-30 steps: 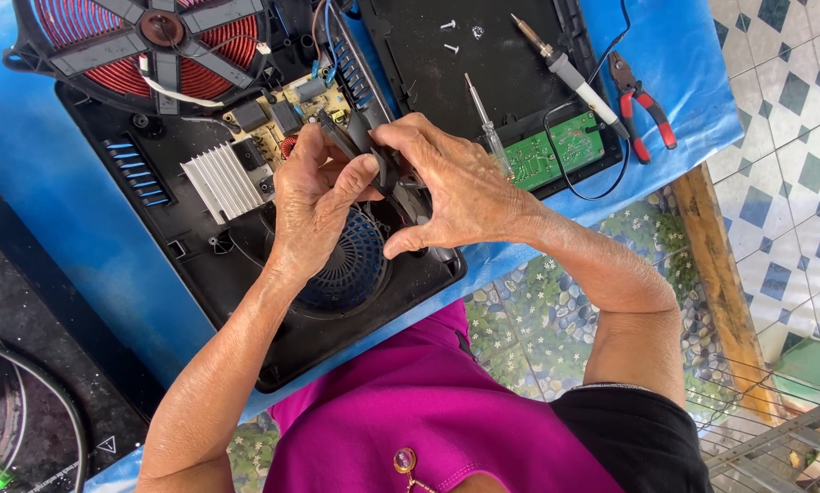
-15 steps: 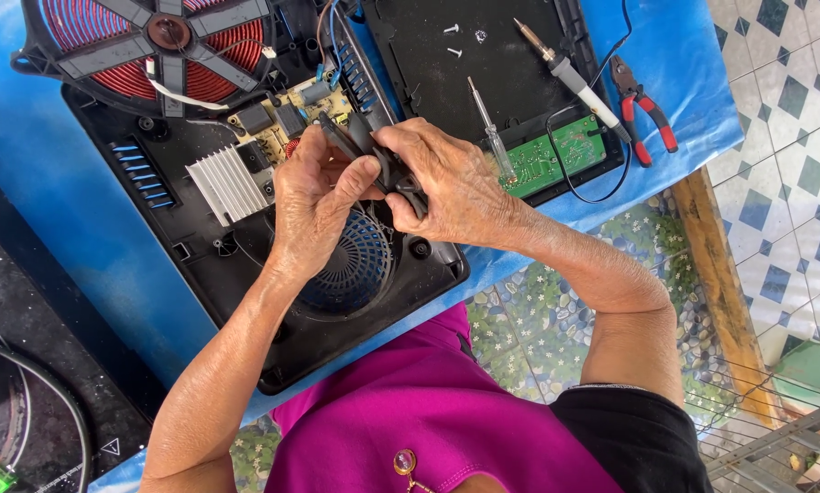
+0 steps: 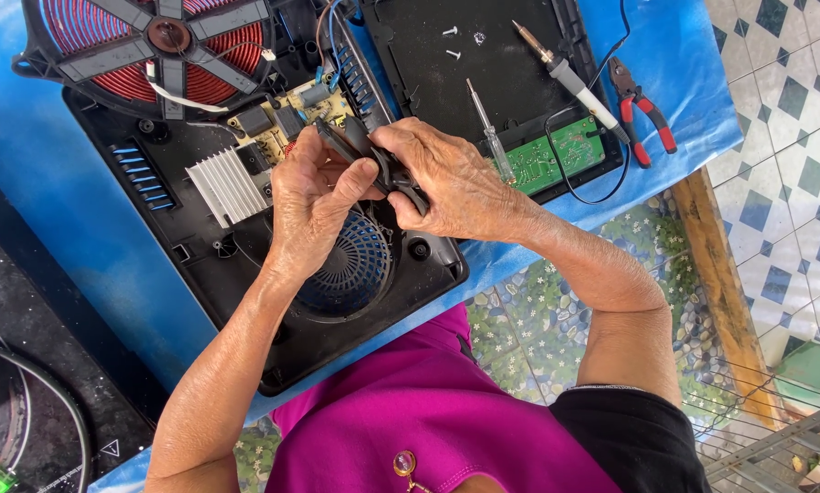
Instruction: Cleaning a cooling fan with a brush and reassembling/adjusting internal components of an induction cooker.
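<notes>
Gripping black fan point(image 3: 373, 164) with both hands, left point(image 3: 314, 205), right point(image 3: 451, 178), above open cooker base point(image 3: 245, 274).

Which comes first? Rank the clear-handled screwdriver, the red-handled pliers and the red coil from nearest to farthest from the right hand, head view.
1. clear-handled screwdriver: just beyond the right hand, by its knuckles.
2. red-handled pliers: farther out, on the blue cloth toward the tiled floor.
3. red coil: farthest, at the top left corner of the opened cooker, past the left hand.
</notes>
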